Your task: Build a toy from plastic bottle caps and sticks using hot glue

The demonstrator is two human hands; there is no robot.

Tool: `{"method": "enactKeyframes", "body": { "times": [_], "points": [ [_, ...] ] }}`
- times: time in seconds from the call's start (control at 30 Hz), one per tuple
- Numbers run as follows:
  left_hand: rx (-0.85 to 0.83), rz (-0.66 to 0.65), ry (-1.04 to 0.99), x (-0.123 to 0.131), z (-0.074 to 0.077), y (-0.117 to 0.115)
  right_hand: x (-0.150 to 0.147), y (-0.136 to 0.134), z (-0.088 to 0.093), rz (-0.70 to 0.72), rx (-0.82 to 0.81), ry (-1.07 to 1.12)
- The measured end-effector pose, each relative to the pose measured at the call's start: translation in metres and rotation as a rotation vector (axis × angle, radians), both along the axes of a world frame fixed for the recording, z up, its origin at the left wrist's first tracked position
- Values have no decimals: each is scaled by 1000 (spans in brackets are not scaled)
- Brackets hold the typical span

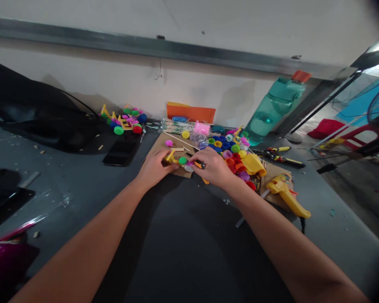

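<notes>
My left hand (154,168) is closed on a small yellow piece (171,157) over the cardboard (158,145). A green cap (182,160) sits beside that piece, between my two hands. My right hand (212,165) pinches a small purple piece (190,163) just right of the green cap. Below the purple piece is a whitish cap (188,168). A pink piece (169,143) and short wooden sticks (177,149) lie on the cardboard behind my fingers.
Many coloured caps (230,152), a yellow glue gun (286,191), pliers (279,156) and a teal bottle (270,109) are at the right. A phone (121,150), small colourful assemblies (124,120) and a black bag (34,113) are at the left. Orange paper (192,113) stands behind.
</notes>
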State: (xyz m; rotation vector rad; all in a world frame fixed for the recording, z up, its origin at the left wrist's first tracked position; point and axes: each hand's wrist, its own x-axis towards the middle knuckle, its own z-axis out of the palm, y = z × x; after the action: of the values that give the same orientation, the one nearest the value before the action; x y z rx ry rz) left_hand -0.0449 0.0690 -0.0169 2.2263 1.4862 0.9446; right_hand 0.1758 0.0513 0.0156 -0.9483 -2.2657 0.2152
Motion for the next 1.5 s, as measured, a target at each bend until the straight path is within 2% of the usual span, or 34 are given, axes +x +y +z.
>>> {"method": "enactKeyframes", "body": {
  "times": [0.23,0.7,0.93,1.0,1.2,1.5],
  "points": [
    [110,-2,41,7,-3,1,-2,-2,0,-14,-4,-18],
    [135,-14,79,12,-5,4,-1,0,-1,4,-38,-5],
    [115,-10,74,11,-5,3,0,-6,4,-86,-19,-17],
    [121,-11,78,11,-5,4,0,-6,3,-115,-15,-6],
    [140,-23,83,10,-8,6,-1,-4,-6,-84,3,-21],
    [143,-22,108,10,-8,5,-3,-4,-8,-107,-32,-20]
  ]
}}
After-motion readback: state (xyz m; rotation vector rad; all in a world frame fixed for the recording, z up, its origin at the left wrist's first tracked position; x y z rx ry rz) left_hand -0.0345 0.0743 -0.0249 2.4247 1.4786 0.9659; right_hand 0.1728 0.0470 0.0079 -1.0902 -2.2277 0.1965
